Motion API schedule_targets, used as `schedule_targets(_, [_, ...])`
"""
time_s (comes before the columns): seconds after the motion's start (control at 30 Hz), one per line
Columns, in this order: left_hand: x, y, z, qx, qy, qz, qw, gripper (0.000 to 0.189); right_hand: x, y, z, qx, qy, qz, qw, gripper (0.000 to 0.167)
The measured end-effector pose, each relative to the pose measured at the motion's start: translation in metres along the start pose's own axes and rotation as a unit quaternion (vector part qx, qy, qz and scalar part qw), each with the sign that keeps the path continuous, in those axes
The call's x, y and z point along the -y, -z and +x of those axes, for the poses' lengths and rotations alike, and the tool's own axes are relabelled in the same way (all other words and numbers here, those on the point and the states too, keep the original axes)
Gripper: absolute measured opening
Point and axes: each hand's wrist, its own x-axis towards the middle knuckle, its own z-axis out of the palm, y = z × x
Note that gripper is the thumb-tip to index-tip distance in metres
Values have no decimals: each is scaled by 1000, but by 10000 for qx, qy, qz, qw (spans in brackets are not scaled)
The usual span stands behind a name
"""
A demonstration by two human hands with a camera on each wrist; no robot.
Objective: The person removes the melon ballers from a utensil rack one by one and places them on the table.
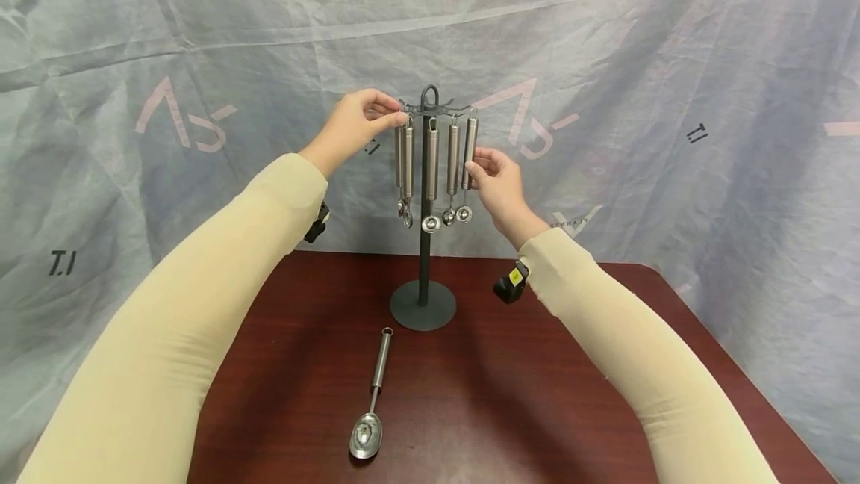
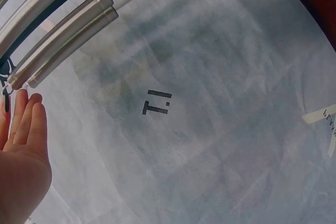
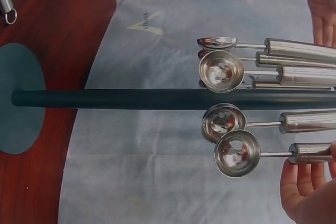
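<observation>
Faces the rack (image 1: 425,245), upright on a round base toward the far edge of the table (image 1: 537,379). Has the left hand (image 1: 352,129) raised to the rack's top, on the left, with fingers nearly straight and only narrowly apart from the thumb, right at the loop of a left spoon (image 1: 409,163); cannot tell whether pinching loop or hook there. Lower down, on the right, pinches the handle of the right spoon (image 1: 472,140) between thumb and fingers of the right hand (image 1: 500,185), with loop up at a hook and bowl below. Has more spoons (image 1: 433,163) hanging between those two, bowls down, about the post. Has a loose spoon (image 1: 380,376) lying nearer than the base and slightly left, bowl near, loop far. Wears pale sleeves (image 1: 201,260). Has a grey cloth (image 1: 605,95) beyond the table.
</observation>
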Motion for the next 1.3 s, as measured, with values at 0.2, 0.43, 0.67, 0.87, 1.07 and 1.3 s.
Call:
schedule_targets(0.2, [0,-1,-1,-40,59,-52,10000,45,2,-1,0,26,76,-73,9999,34])
schedule_targets(0.43, [1,3,0,117,-13,117,9999,46,5,-1,2,-26,-92,-151,9998,34])
schedule_targets(0.67, [-1,5,2,214,29,141,9997,45,5,0,5,-55,-274,-112,9995,34])
schedule_targets(0.87, [-1,2,4,150,-20,140,9998,47,4,0,8,-32,-299,-98,9995,33])
schedule_targets(1.07, [-2,2,5,319,50,289,9991,57,5,1,8,-36,-293,-92,9995,34])
schedule_targets(1.3, [-3,6,8,635,36,488,9968,67,6,0,8,-57,-315,-90,9994,34])
